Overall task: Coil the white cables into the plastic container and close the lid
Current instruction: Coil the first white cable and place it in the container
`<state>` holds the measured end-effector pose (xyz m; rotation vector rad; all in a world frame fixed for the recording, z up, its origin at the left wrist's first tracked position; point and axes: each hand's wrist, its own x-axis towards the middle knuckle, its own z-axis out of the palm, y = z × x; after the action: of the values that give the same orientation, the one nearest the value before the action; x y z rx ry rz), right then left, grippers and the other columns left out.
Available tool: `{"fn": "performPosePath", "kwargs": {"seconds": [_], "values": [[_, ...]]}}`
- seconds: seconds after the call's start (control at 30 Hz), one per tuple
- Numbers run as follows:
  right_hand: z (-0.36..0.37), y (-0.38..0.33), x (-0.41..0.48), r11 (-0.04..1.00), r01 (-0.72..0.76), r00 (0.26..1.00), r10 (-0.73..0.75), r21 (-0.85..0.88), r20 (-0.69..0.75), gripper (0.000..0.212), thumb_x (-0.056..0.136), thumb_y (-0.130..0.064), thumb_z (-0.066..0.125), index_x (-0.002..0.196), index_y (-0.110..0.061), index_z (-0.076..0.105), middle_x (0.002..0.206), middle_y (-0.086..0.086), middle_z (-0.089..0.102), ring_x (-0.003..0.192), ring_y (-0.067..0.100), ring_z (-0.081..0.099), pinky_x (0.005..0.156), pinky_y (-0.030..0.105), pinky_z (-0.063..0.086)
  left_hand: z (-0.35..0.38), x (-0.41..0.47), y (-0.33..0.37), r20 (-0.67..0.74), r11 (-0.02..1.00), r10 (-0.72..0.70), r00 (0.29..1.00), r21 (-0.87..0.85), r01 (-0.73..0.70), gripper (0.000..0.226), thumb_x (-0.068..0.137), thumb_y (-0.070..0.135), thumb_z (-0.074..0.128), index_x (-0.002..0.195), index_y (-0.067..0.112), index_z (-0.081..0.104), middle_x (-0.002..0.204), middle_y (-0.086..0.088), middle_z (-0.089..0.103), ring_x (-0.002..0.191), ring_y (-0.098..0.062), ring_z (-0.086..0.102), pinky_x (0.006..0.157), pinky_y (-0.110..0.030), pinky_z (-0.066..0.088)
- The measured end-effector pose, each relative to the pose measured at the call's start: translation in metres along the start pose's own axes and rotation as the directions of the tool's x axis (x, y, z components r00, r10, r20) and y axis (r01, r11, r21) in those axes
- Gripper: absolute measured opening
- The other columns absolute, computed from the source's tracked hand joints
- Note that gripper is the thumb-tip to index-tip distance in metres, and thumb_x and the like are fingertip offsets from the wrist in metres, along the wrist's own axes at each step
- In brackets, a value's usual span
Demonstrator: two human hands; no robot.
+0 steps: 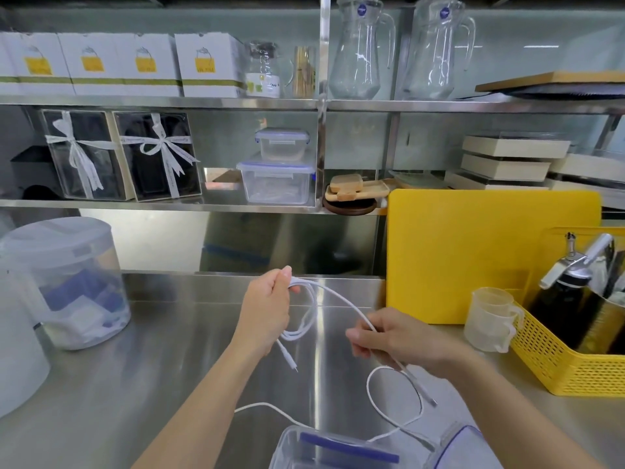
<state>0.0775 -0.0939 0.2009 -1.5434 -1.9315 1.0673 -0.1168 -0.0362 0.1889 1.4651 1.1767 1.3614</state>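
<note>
My left hand (pixel 267 309) pinches a loop of a white cable (pixel 313 301) above the steel counter, and one plug end dangles below it. My right hand (pixel 399 336) grips the same cable farther along, with its other plug end trailing behind my wrist. A second white cable (pixel 378 404) lies loose on the counter and runs toward the clear plastic container (pixel 304 448) at the bottom edge. The container's lid (pixel 460 445), with a blue seal, stands beside it on the right, partly cut off by the frame.
A large clear lidded tub (pixel 67 282) stands at the left. A yellow cutting board (pixel 490 252) leans at the back right, with a measuring cup (pixel 490 319) and a yellow basket (pixel 571 360) of bottles in front. Shelves (pixel 203 103) with boxes and jugs rise behind.
</note>
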Motion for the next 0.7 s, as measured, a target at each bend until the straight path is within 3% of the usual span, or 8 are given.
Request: {"fn": "performPosePath", "kwargs": {"seconds": [0.07,0.13,0.2,0.3,0.4,0.47,0.6,0.7], "values": [[-0.011,0.001,-0.007,0.982,0.031,0.996,-0.045,0.188,0.072,0.028,0.090,-0.031,0.053,0.067,-0.018,0.059,0.050,-0.008,0.056,0.041,0.007,0.042,0.040,0.017,0.034,-0.002,0.005,-0.005,-0.028,0.998,0.013,1.000,0.066,-0.011,0.042,0.099,0.029,0.038,0.068,0.011,0.059,0.032,0.011,0.033,0.030,-0.005,0.027,0.040,-0.022,0.026],[-0.022,0.002,-0.012,0.901,0.086,0.983,-0.147,0.426,0.111,0.026,0.093,-0.024,0.049,0.071,-0.012,0.057,0.052,-0.007,0.058,0.037,0.006,0.039,0.036,0.015,0.029,-0.001,0.006,-0.009,-0.026,0.999,-0.005,1.000,0.049,0.006,0.043,0.099,0.030,0.038,0.065,0.012,0.058,0.032,0.011,0.032,0.030,-0.005,0.027,0.041,-0.023,0.025],[-0.026,0.000,-0.014,0.832,0.132,0.980,-0.191,0.539,0.055,0.027,0.089,-0.030,0.051,0.070,-0.012,0.059,0.052,-0.003,0.053,0.036,0.006,0.033,0.034,0.014,0.027,0.003,0.004,-0.012,-0.002,0.999,-0.016,1.000,0.039,0.016,0.044,0.099,0.029,0.038,0.065,0.010,0.057,0.033,0.011,0.031,0.030,-0.005,0.026,0.041,-0.023,0.024],[-0.018,-0.004,-0.010,0.770,0.267,0.960,-0.161,0.580,-0.227,0.034,0.074,-0.046,0.057,0.055,-0.016,0.057,0.041,-0.005,0.037,0.036,0.008,0.024,0.035,0.016,0.021,0.010,0.002,-0.012,0.054,0.998,-0.059,0.997,-0.025,0.061,0.042,0.100,0.028,0.037,0.071,0.004,0.056,0.036,0.011,0.029,0.031,-0.005,0.023,0.038,-0.020,0.022],[-0.004,-0.007,-0.005,0.642,0.424,0.870,-0.091,0.639,-0.485,0.039,0.068,-0.049,0.058,0.051,-0.015,0.062,0.034,-0.006,0.034,0.032,0.009,0.023,0.034,0.015,0.021,0.016,0.000,-0.010,0.097,0.993,-0.084,0.992,-0.078,0.092,0.040,0.100,0.026,0.037,0.073,0.003,0.054,0.036,0.011,0.028,0.032,-0.005,0.021,0.034,-0.017,0.022],[0.002,-0.009,-0.003,0.630,0.493,0.791,-0.038,0.600,-0.610,0.039,0.067,-0.051,0.059,0.054,-0.015,0.065,0.033,-0.006,0.036,0.033,0.009,0.025,0.034,0.016,0.024,0.017,-0.001,-0.008,0.111,0.989,-0.091,0.990,-0.105,0.103,0.039,0.100,0.024,0.037,0.073,0.002,0.053,0.036,0.011,0.028,0.032,-0.005,0.021,0.033,-0.016,0.023],[0.008,-0.009,-0.001,0.622,0.542,0.731,-0.017,0.565,-0.683,0.038,0.071,-0.050,0.058,0.062,-0.015,0.070,0.034,-0.005,0.035,0.034,0.010,0.025,0.034,0.015,0.029,0.016,-0.001,-0.002,0.112,0.986,-0.089,0.990,-0.132,0.103,0.038,0.100,0.024,0.038,0.074,0.002,0.053,0.037,0.010,0.028,0.033,-0.005,0.021,0.033,-0.016,0.022],[0.007,-0.004,0.000,0.584,0.515,0.799,-0.063,0.627,-0.598,0.036,0.080,-0.038,0.052,0.062,-0.013,0.069,0.032,-0.004,0.035,0.031,0.010,0.024,0.033,0.017,0.025,0.011,0.002,0.002,0.085,0.983,-0.094,0.992,-0.148,0.106,0.040,0.100,0.025,0.038,0.071,0.004,0.056,0.039,0.009,0.029,0.033,-0.005,0.022,0.033,-0.017,0.023]]}}
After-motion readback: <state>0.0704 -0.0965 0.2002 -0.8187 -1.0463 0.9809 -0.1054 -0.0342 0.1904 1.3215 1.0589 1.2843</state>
